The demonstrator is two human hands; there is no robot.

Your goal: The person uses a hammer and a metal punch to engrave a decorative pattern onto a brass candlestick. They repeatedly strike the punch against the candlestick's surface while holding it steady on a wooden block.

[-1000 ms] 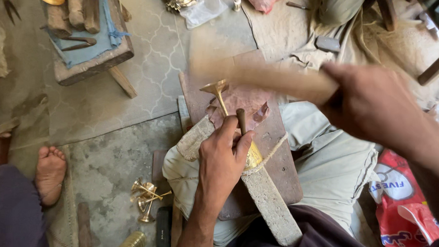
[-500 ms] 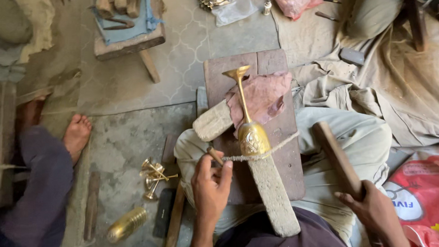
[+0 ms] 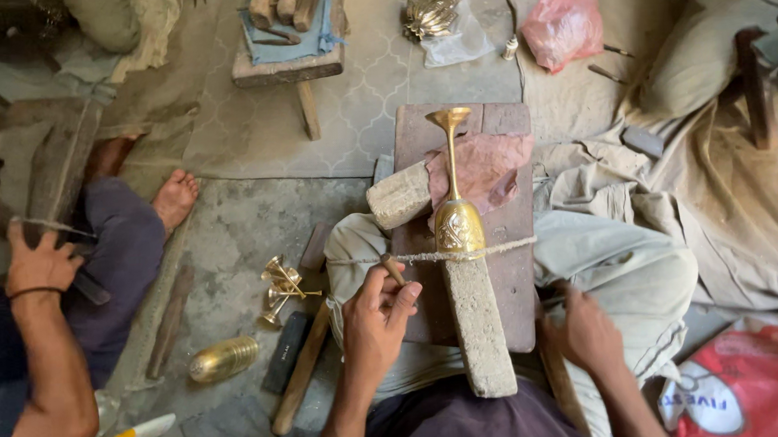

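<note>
Brass goblet (image 3: 456, 216) is being held by cord (image 3: 494, 251) on stone bar (image 3: 479, 327), over wooden board (image 3: 512, 300) on lap. Small punch (image 3: 394, 269) is being gripped in left hand (image 3: 377, 324) beside goblet. Mallet handle (image 3: 560, 385) is being clasped in right hand (image 3: 585, 332).

A goblet (image 3: 455, 209) is laid on the board (image 3: 512, 283), bound by a cord (image 3: 425, 257); loose goblets (image 3: 284, 287) are set left of the board, a bag (image 3: 565, 21) behind it.
</note>
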